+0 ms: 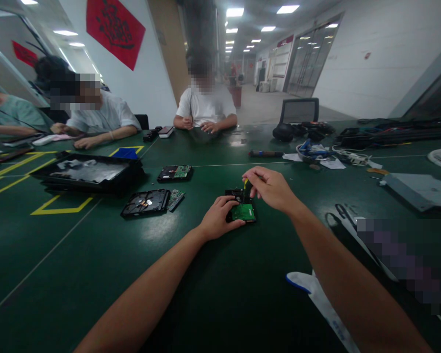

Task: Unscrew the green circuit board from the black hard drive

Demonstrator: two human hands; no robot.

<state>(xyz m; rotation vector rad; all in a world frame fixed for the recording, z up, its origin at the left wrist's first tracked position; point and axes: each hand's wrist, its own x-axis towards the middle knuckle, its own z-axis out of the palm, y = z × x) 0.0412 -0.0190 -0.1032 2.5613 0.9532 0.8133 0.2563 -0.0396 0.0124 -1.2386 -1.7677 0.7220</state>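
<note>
A black hard drive (pixel 242 208) with a green circuit board facing up lies on the dark green table (pixel 191 294) in front of me. My left hand (pixel 217 220) rests against its left side, fingers curled around the edge. Above the drive, my right hand (pixel 270 187) pinches a small screwdriver with a yellow handle (pixel 246 184), tip pointing down at the drive.
Two more hard drives (pixel 147 202) (pixel 175 172) and a black tray (pixel 88 172) lie to the left. Three people sit at the far and left sides. Cables, tools and a white bowl (pixel 308 152) lie right; a white glove (pixel 316 294) sits near my right arm.
</note>
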